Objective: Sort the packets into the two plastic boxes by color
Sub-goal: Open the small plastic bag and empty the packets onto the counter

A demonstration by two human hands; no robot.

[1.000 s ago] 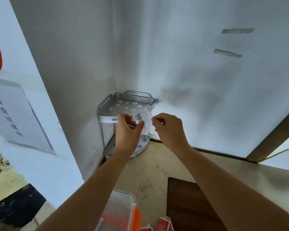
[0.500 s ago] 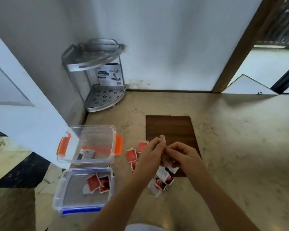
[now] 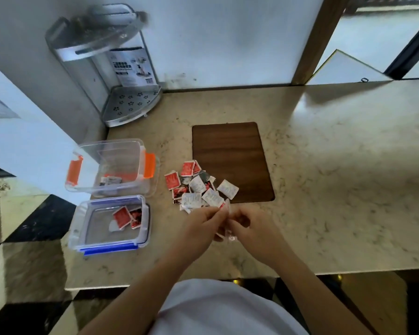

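Both hands together just below the heap: left hand point(image 3: 205, 227) and right hand point(image 3: 248, 226) pinching one small packet point(image 3: 226, 207) between fingertips, colour hard to tell

Loose packets point(image 3: 198, 187), red and white, heaped on the worktop point(image 3: 324, 177), partly over the brown mat point(image 3: 230, 151)

Orange-clipped box point(image 3: 111, 168) holding a couple of pale packets; blue-clipped box point(image 3: 110, 223) holding red ones

Probably feather-light, flat, limp and a bit slick; likely to stick together or slide. Best pinched by an edge or corner, one at a time, lifted clear before dropping into a box
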